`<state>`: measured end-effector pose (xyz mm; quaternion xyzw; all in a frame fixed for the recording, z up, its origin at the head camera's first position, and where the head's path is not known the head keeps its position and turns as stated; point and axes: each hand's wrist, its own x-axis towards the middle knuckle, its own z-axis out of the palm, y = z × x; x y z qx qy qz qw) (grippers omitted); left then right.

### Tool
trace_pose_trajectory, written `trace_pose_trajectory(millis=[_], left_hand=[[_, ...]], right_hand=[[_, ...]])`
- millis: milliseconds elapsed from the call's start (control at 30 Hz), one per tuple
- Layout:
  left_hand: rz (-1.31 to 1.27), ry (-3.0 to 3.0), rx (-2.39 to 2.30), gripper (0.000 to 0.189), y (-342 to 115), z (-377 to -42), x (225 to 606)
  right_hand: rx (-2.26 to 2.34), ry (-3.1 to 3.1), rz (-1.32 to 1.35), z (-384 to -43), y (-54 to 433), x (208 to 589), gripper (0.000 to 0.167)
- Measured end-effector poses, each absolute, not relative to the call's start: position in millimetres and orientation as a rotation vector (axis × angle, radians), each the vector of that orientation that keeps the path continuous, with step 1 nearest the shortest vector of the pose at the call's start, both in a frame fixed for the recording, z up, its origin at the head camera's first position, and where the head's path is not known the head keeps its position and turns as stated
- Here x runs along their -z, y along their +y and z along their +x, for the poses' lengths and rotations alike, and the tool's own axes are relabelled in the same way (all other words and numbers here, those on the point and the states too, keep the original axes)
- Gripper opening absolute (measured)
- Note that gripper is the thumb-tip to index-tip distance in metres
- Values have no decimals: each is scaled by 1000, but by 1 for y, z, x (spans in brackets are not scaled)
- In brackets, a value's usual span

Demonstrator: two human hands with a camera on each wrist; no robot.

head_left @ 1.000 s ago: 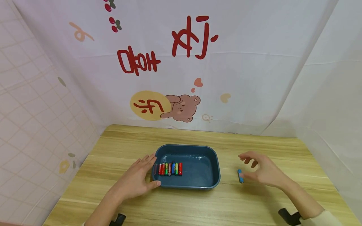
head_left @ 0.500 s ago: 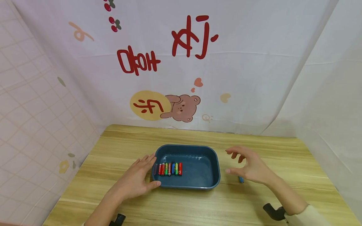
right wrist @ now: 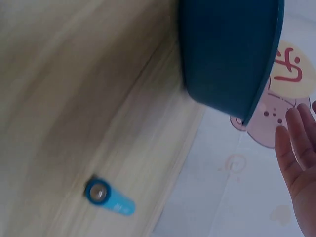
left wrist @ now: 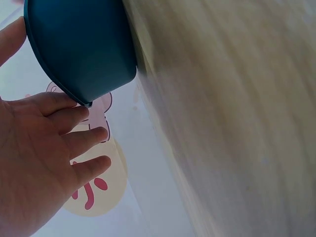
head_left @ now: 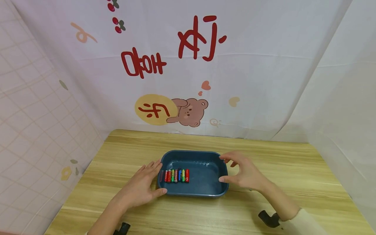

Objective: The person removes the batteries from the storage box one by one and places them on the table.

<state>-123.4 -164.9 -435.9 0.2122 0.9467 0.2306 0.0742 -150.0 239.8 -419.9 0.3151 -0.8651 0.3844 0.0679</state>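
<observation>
While the head view shows multicoloured cylindrical batteries already in the dark-blue rectangular plastic tray, the left-wrist view has my left hand unclenched at its rim, the right-wrist view my empty, loose-fingered right hand and one light-blue cylindrical battery left on the wooden table.

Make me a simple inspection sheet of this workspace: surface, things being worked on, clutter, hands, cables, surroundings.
Surface: wood-grain table.
Job's things: dark blue tray on the table; row of batteries lying inside, toward its left end; blue battery lying outside, right of the tray.
Clutter: nothing seen.
Hands: left hand touches the tray's left end; right hand is at its right end, holding nothing, contact unclear.
Cables: nothing seen.
Surroundings: white cloth printed with a bear and red characters.
</observation>
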Motion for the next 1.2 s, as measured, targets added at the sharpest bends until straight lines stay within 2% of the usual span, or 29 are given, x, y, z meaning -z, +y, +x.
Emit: trace_pose_trajectory(millis=[300, 767, 1200], left_hand=[[638, 2829, -703, 94, -165, -123, 434], [677, 2840, -706, 93, -165, -123, 435], [653, 2837, -713, 94, -166, -121, 435]], right_hand=[[-1128, -2728, 953, -152, 215, 425, 74], [-1008, -3009, 864, -155, 183, 435, 102], [-845, -3091, 880, -164, 152, 445, 109]])
